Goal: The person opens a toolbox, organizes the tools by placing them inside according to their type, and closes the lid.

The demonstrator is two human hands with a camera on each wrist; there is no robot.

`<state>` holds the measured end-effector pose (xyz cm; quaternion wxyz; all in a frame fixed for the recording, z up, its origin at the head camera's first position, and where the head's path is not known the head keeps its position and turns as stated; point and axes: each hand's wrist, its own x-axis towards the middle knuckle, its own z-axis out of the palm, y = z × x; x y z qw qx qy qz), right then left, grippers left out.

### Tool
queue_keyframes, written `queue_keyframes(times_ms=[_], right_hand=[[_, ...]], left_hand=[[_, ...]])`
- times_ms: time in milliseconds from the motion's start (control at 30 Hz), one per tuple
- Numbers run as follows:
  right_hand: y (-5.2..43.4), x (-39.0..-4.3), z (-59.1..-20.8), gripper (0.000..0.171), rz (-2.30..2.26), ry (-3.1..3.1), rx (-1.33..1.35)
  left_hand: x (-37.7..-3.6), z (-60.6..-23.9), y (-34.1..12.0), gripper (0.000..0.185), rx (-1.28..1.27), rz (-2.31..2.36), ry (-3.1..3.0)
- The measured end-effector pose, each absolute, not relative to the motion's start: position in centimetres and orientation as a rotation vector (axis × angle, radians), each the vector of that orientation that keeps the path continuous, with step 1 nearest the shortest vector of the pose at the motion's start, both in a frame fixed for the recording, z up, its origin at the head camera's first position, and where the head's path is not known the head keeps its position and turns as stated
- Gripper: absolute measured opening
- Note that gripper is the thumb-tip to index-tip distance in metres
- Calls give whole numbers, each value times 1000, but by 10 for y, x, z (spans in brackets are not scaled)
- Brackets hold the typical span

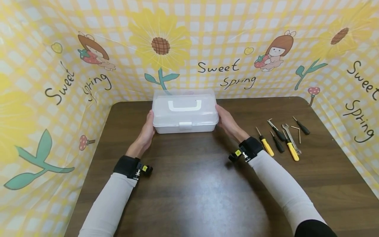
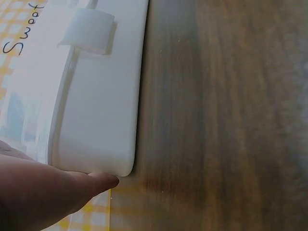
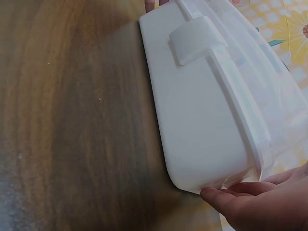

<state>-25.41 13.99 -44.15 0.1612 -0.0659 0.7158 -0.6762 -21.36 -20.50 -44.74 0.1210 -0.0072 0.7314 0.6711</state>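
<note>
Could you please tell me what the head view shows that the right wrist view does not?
Only the head view: the yellow-handled screwdrivers, wrench, L-shaped key and wrist straps.

Only the right wrist view: close detail of the right hand, its fingers touching the box.

Both: that hand, the box, latch, table and checked cloth.

A dark brown wood-grain table (image 1: 183,164) has a yellow-and-white checked cloth (image 1: 213,39) hanging behind it and along its sides, printed with sunflowers, cartoon figures and black "Sweet Spring" lettering. On the table's right side lie two yellow-handled screwdrivers (image 1: 268,148), three black-handled slim metal tools (image 1: 278,144), a silver double-ended wrench (image 1: 292,139) and an L-shaped metal hex key (image 1: 299,135).
</note>
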Motion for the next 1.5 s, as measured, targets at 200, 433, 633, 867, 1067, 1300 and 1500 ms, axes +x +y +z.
queue_keyframes(times_ms=[200, 433, 633, 867, 1067, 1300, 1500], right_hand=[[144, -247, -443, 70, -1926, 2052, -194], [145, -233, -444, 66, -1955, 2039, -231], [149, -218, -447, 65, -1981, 2018, -256], [151, -204, -448, 68, -1961, 2042, -239], [150, -190, -447, 68, -1954, 2043, -209], [152, -173, -445, 66, -1951, 2034, -201], [152, -159, -445, 65, -1956, 2032, -185]], left_hand=[[-204, -448, -204, 81, 21, 1926, 2155], [-186, -445, -202, 81, 15, 1891, 2170], [-170, -444, -200, 82, 7, 1860, 2170], [-157, -443, -200, 81, 30, 1864, 2174], [-142, -444, -200, 80, 27, 1865, 2159], [-125, -444, -199, 79, 41, 1872, 2146], [-110, -444, -197, 75, 53, 1882, 2146]])
